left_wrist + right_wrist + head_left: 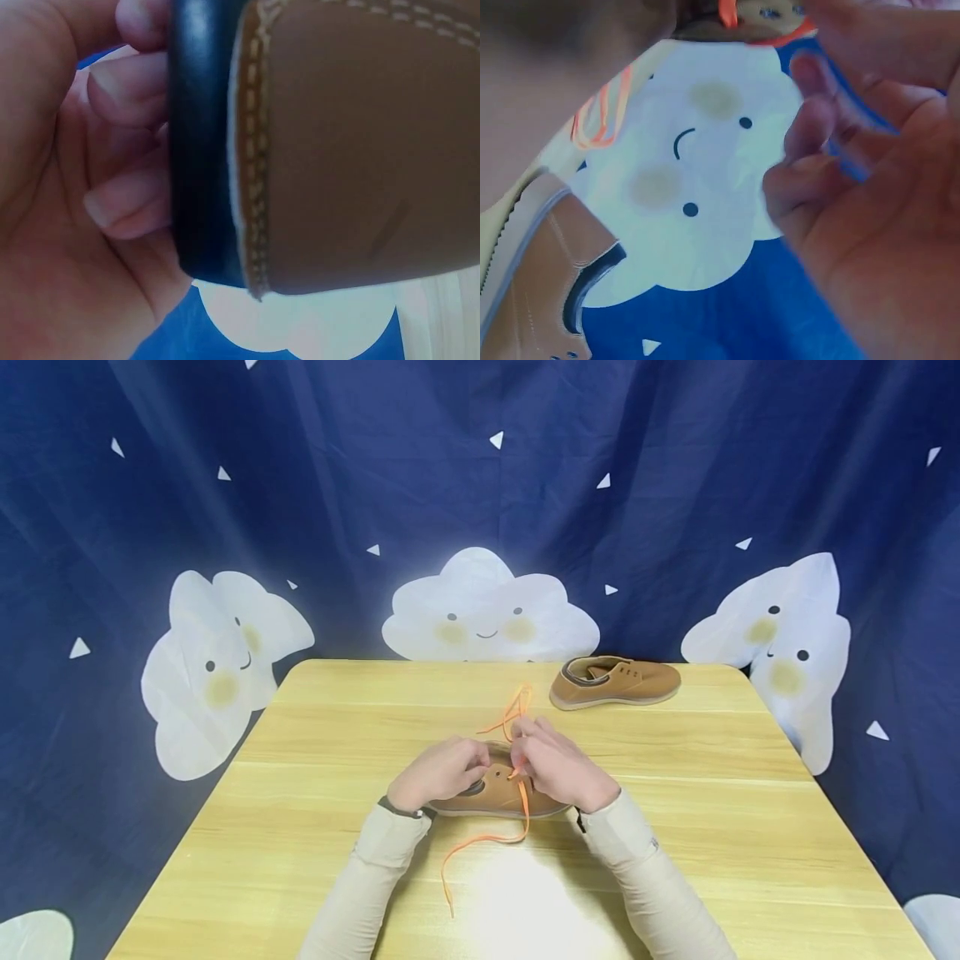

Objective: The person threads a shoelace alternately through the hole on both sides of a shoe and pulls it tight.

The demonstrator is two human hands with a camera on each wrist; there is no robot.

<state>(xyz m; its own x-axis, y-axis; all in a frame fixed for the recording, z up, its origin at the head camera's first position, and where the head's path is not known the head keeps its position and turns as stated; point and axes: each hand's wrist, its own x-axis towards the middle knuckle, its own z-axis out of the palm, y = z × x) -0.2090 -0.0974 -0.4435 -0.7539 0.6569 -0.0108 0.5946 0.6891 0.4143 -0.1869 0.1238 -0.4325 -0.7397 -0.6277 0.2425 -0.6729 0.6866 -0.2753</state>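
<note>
Brown shoe (483, 795) at the middle of the wooden table (300, 843), toe to the right. Grips its dark collar (202, 150) with curled fingers of the left hand (444, 770) and pinches an orange lace (483, 838) by the eyelets (498, 774) with the right hand (558, 764), loose end to the near left, loop toward the far side. Second brown shoe (645, 683) at the far right.

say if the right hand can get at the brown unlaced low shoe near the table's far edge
Probably yes: nothing visible stands between the right hand and the brown unlaced low shoe, though that hand's fingers appear to pinch the thin orange lace.
</note>
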